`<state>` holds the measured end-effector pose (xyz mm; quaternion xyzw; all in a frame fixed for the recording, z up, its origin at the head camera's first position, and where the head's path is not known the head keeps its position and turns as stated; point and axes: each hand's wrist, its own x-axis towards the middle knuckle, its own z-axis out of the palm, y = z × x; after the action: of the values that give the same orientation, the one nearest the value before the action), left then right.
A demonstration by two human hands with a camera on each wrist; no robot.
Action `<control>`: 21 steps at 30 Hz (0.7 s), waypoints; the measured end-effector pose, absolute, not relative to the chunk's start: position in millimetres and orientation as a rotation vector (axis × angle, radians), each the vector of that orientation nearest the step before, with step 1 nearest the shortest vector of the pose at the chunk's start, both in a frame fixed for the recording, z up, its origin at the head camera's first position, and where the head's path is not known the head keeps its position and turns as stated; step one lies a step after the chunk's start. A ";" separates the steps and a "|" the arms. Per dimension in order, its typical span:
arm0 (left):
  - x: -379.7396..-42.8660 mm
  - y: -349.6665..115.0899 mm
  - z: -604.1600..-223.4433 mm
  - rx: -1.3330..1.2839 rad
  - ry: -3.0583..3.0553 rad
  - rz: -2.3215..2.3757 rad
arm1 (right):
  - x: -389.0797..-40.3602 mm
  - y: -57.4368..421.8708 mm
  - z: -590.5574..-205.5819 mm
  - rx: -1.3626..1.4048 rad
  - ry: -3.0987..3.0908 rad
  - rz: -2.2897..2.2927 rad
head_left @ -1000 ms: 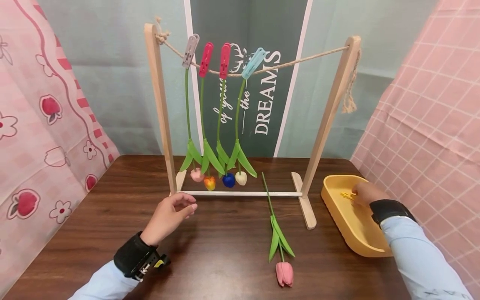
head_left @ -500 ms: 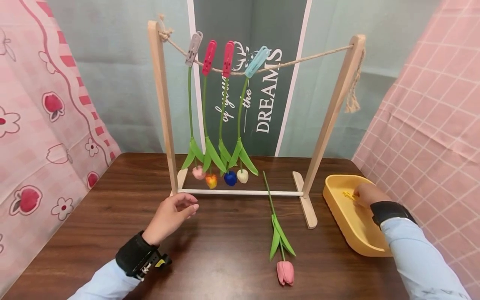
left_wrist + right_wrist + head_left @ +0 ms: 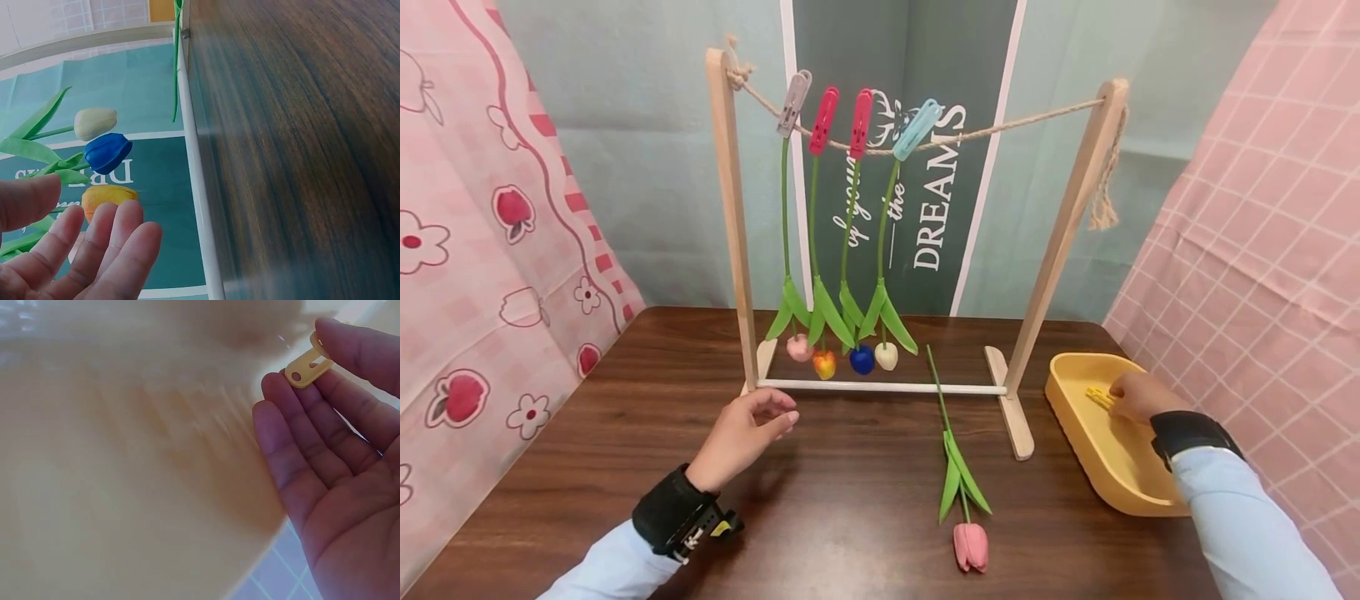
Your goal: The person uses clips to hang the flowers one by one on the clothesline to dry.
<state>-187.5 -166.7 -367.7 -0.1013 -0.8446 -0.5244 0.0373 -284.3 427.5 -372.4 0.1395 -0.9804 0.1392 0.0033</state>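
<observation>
My right hand (image 3: 1138, 397) is inside the yellow tray (image 3: 1078, 429), pinching a yellow clothespin (image 3: 307, 367) between thumb and fingertips. Its other fingers stretch out in the right wrist view. My left hand (image 3: 741, 437) is by the left foot of the wooden frame, fingers loosely bent with nothing in them. Between the hands, a pink tulip (image 3: 972, 547) lies on the table, its stem across the white bar (image 3: 880, 387). Several tulips hang head down from the rope, among them a blue tulip (image 3: 108, 154) and an orange tulip (image 3: 107, 196).
The wooden frame (image 3: 730, 208) holds a sagging rope (image 3: 1000, 127). On it sit a grey clothespin (image 3: 793, 103), two red ones and a light blue clothespin (image 3: 917, 130). Pink curtains flank the dark wooden table (image 3: 850, 508); a printed cloth hangs behind.
My right hand has turned and shifted slightly within the tray, so more of the yellow clothespin shows. The head view has swayed a little. My left hand holds its place.
</observation>
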 end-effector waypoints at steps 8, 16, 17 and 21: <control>-187.4 -161.5 -366.6 -0.362 -2.565 -1.643 | -280.9 429.2 -355.2 0.474 -3.064 0.294; -190.2 -150.1 -366.9 -0.426 -2.554 -1.675 | -268.4 422.2 -339.9 0.445 -3.004 0.307; -190.1 -148.9 -366.9 -0.425 -2.555 -1.674 | -266.0 420.6 -338.1 0.436 -2.995 0.310; -189.1 -145.3 -366.9 -0.415 -2.571 -1.665 | -256.8 415.1 -332.6 0.411 -2.947 0.330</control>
<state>-189.1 -145.3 -366.9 -0.1342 -0.8315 -0.5384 0.0252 -256.8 415.1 -332.6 0.1368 -0.9817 0.1100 0.0736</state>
